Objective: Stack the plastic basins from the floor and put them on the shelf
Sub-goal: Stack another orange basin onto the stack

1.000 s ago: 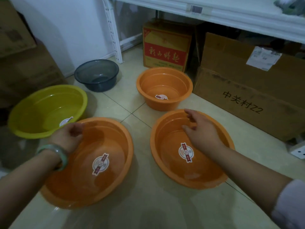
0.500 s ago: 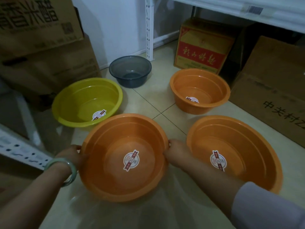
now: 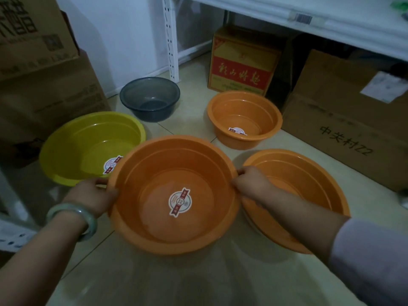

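Note:
I hold a large orange basin by its rim, lifted off the floor and level. My left hand grips its left edge and my right hand grips its right edge. To its right a second large orange basin rests on the floor, partly hidden by my right arm. A smaller orange basin stands further back. A yellow basin lies at the left, its near edge behind the held basin. A dark grey basin stands by the wall. The white shelf runs across the top right.
Cardboard boxes are piled at the left. A red and yellow carton and a big brown box sit under the shelf. A white shelf upright stands by the wall. A white rack edge shows at the lower left.
My right hand left the right orange basin and took the right rim of the left one. Both hands raised that basin off the floor and moved it right, overlapping the yellow basin's edge.

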Tool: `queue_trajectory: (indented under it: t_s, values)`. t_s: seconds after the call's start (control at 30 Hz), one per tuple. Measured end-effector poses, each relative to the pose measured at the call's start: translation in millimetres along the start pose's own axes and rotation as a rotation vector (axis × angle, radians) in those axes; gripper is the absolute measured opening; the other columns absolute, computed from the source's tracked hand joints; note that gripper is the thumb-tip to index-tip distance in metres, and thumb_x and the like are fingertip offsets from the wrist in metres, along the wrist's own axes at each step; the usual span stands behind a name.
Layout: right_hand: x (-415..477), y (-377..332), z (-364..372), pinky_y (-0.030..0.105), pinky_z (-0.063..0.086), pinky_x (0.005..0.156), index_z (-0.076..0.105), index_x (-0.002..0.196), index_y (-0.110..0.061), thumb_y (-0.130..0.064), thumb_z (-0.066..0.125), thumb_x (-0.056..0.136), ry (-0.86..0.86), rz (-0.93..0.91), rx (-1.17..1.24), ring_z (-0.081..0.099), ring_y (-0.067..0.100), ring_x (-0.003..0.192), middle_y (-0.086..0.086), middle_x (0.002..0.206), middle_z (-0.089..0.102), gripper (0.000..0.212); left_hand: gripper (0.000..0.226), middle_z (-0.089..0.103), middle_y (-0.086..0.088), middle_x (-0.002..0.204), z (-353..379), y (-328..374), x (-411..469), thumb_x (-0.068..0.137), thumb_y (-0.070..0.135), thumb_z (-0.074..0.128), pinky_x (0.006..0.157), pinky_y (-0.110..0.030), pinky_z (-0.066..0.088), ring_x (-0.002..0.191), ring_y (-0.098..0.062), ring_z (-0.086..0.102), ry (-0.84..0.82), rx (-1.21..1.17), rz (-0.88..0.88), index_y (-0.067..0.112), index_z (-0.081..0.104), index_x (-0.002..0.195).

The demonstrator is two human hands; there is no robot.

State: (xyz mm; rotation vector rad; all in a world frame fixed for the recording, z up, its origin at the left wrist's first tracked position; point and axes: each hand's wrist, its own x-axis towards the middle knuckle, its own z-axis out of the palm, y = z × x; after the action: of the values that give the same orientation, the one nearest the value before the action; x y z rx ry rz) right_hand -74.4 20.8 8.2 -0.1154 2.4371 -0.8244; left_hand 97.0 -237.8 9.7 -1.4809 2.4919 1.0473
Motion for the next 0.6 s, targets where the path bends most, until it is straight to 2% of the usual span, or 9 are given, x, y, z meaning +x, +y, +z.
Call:
queue_trajectory:
  t_s: [0.17, 0.27, 0.33, 0.43, 0.5, 0.6]
  values:
    - [-4.6, -7.9, -28.9, 0.041, 0.057, 0.077, 0.070, 0.092, -0.003, -0.011, 0.056, 0.080, 0.067, 0.046, 0.087, 0.067, 0.030, 0.078, 0.017, 0.089, 0.071, 0.021, 0.030, 0.067, -0.012, 0.086, -6.6, 33.9, 4.7, 0.078, 0.020, 0.064, 0.083, -0.037, 0.051, 0.088, -0.032, 0.067, 0.016, -0.033, 0.065, 0.011, 0.062, 0.107]
    - [-7.0, -12.6, -47.2, 0.040, 0.057, 0.073, 0.069, 0.076, -0.009, -0.010, 0.056, 0.080, 0.088, 0.045, 0.111, 0.064, 0.027, 0.067, 0.015, 0.077, 0.069, 0.013, 0.023, 0.066, -0.008, 0.077, -10.1, 58.6, 6.0, 0.081, 0.017, 0.062, 0.066, -0.031, 0.048, 0.075, -0.028, 0.065, 0.013, -0.072, 0.128, 0.014, 0.060, 0.104]
    - [-9.2, -11.9, -65.2, 0.040, 0.058, 0.073, 0.070, 0.078, -0.009, -0.011, 0.056, 0.081, 0.122, 0.047, 0.118, 0.067, 0.029, 0.071, 0.015, 0.079, 0.071, 0.014, 0.019, 0.061, 0.001, 0.067, -11.7, 80.1, 4.2, 0.083, 0.020, 0.061, 0.055, -0.027, 0.041, 0.062, -0.017, 0.058, 0.009, -0.074, 0.179, 0.018, 0.057, 0.102]
    - [-13.1, -2.6, -98.7, 0.042, 0.060, 0.075, 0.071, 0.088, -0.008, -0.022, 0.058, 0.085, 0.222, 0.045, 0.122, 0.071, 0.031, 0.082, 0.016, 0.087, 0.073, 0.019, 0.026, 0.060, 0.002, 0.068, -7.4, 116.5, 3.4, 0.082, 0.024, 0.061, 0.065, -0.032, 0.045, 0.064, -0.015, 0.057, 0.021, -0.079, 0.263, 0.015, 0.059, 0.107]
    - [-14.5, 9.2, -119.1, 0.044, 0.059, 0.075, 0.069, 0.086, -0.009, -0.028, 0.058, 0.088, 0.292, 0.056, 0.124, 0.071, 0.030, 0.080, 0.016, 0.085, 0.073, 0.022, 0.025, 0.062, 0.001, 0.074, 1.9, 140.8, -2.4, 0.080, 0.027, 0.061, 0.066, -0.032, 0.048, 0.069, -0.017, 0.061, -0.004, -0.055, 0.317, 0.021, 0.058, 0.104]
    - [-14.9, 37.1, -145.7, 0.040, 0.059, 0.069, 0.068, 0.087, -0.007, -0.030, 0.056, 0.090, 0.386, 0.118, 0.140, 0.070, 0.028, 0.073, 0.016, 0.081, 0.072, 0.026, 0.019, 0.064, 0.001, 0.081, 25.0, 177.8, -19.1, 0.079, 0.029, 0.061, 0.065, -0.032, 0.051, 0.077, -0.020, 0.065, -0.053, -0.001, 0.389, 0.025, 0.051, 0.095]
